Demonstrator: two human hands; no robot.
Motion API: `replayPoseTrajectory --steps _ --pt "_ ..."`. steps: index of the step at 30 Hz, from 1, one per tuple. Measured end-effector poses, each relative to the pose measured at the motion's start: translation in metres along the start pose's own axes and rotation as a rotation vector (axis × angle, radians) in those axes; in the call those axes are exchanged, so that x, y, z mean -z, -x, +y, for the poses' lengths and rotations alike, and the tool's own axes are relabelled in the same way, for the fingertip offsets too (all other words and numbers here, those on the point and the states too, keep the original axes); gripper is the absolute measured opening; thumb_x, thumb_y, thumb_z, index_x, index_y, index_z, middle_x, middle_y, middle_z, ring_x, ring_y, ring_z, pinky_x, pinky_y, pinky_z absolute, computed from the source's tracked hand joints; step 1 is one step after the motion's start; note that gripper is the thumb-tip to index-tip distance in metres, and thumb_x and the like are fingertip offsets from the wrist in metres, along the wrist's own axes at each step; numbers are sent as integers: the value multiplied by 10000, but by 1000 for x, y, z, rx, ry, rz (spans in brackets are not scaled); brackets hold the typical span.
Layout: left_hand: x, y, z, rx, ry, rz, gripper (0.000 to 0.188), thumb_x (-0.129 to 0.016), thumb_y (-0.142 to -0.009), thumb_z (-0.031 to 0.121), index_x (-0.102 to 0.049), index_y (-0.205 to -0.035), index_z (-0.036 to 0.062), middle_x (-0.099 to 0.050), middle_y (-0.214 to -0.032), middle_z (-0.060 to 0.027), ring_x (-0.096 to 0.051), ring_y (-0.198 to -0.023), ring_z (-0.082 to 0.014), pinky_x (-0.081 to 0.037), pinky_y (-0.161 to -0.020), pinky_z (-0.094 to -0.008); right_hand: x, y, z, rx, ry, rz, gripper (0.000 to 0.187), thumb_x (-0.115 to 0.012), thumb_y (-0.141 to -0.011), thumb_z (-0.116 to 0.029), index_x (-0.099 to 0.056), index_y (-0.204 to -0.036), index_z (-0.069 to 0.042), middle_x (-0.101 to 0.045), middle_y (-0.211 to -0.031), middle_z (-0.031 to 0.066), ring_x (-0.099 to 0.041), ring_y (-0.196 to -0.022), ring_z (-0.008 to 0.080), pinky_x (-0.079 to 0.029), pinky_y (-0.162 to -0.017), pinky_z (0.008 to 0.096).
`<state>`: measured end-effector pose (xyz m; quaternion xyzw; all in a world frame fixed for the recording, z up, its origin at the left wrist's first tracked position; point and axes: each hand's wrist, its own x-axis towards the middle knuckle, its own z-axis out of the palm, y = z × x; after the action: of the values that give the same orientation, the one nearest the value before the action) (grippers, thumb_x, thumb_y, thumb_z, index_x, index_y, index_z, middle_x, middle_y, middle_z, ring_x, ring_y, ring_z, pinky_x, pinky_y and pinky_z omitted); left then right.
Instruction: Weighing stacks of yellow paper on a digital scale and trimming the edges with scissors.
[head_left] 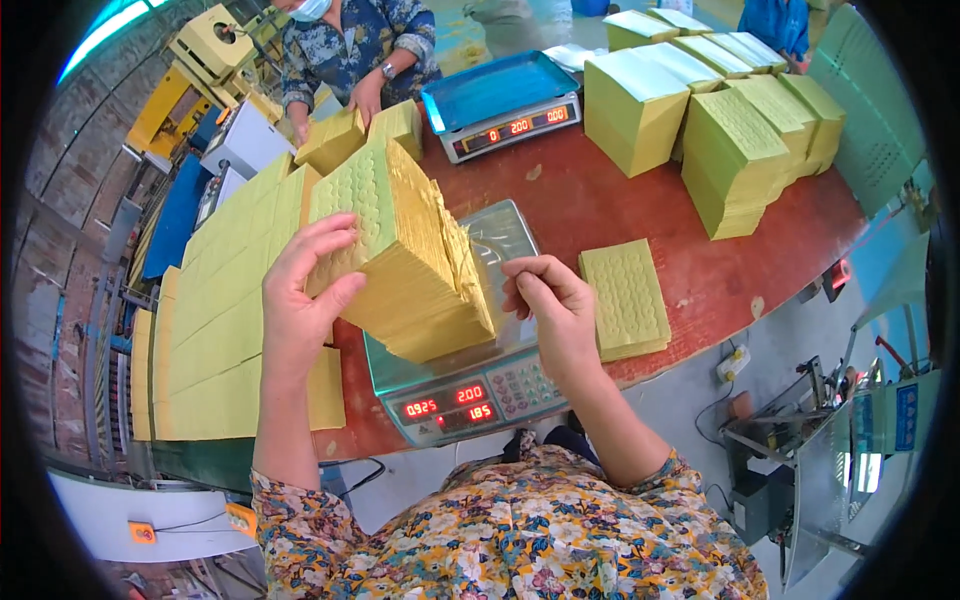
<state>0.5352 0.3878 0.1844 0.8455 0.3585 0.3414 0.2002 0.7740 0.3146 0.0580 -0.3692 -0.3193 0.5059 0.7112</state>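
As the head view shows, one tall block of yellow embossed paper sheets (pixel 415 275), ragged at right, rests on a grey digital scale (pixel 507 238). The left hand (pixel 305 285) is spread at its left; the right hand (pixel 557 310) curls nearby, whether pinching something I cannot tell.

Blue-pan digital scale (pixel 498 97) on desk (pixel 555 190), far edge; masked co-worker (pixel 345 48) with wristwatch (pixel 388 71) past same edge; yellow machinery (pixel 160 117) farther left.

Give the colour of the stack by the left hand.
The stack is yellow, seen best in the head view.
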Motion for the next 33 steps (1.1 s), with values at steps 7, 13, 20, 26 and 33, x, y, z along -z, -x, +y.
replayPoseTrajectory --steps 7,13,20,26,33 --pt "-9 -3 2 -61 -134 3 658 -781 -674 28 -567 -1296 33 -514 -1420 -132 -481 -1326 -264 -376 -1111 -387 3 -3 12 -90 65 -118 147 -582 -946 -73 -674 -1032 4 -646 -839 15 -592 -721 67 -462 -636 225" --pt "-3 -2 -7 5 63 -45 607 -677 -867 270 -494 -1375 -8 -461 -1462 -148 -399 -1391 -257 -320 -1150 -412 -11 -10 7 -47 191 -156 171 -654 -916 -135 -671 -983 22 -648 -770 14 -587 -687 60 -468 -603 241" --pt "8 -17 -27 706 657 325 621 -542 -991 434 -443 -1415 -8 -472 -1457 -136 -426 -1362 -223 -339 -1122 -354 -26 -41 3 -13 517 -183 230 -668 -872 -180 -668 -929 43 -686 -762 102 -634 -686 129 -502 -627 305" --pt "1 -13 -46 815 840 80 533 -579 -976 405 -514 -1372 54 -628 -1273 -73 -603 -1152 -181 -469 -993 -350 -36 -45 -1 53 704 -163 215 -649 -866 -137 -656 -938 65 -703 -799 145 -668 -681 163 -525 -625 322" --pt "5 10 -64 805 1000 114 471 -571 -977 379 -551 -1338 77 -628 -1271 -63 -606 -1137 -178 -488 -959 -361 -49 -49 -6 100 791 -149 209 -655 -787 -179 -689 -863 12 -704 -840 203 -685 -806 373 -530 -741 440"
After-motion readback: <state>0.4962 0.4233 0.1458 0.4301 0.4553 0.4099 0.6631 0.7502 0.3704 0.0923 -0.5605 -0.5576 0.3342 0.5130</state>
